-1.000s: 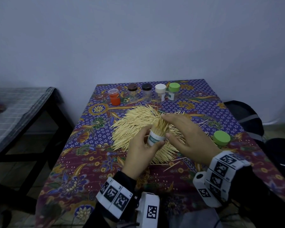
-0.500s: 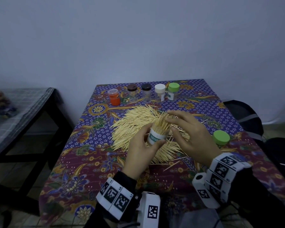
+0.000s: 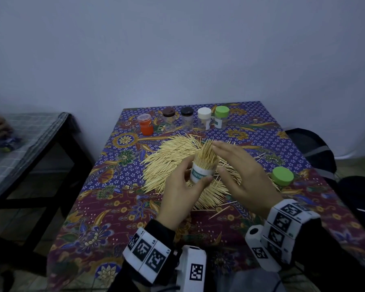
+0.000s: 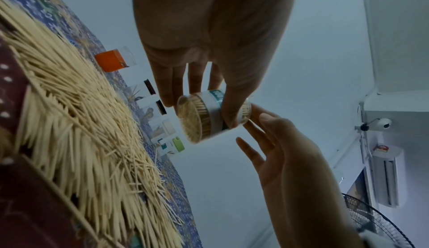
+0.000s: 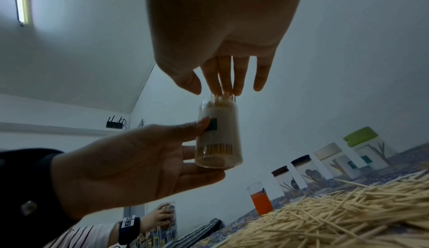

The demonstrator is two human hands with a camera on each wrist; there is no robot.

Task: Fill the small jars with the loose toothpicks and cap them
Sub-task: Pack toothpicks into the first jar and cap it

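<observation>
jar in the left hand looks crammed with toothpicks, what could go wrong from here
1. The toothpicks stand well above the rim of the jar, so the loose green cap may not seat until they are pushed down.
2. The right hand presses on their tips with straight fingers; pushing unevenly could snap or splay some.
3. The left hand holds the tilted jar in the air above the pile, so a slip would spill it back out.

A small clear jar [image 3: 202, 171] of toothpicks is showing a white label with a teal band, where the white letters "TOOTHP" are reading before a thumb cuts them off. The left wrist band [image 3: 148, 252] of square black-and-white code markers is showing tiny marks "L1" and "L5".
</observation>
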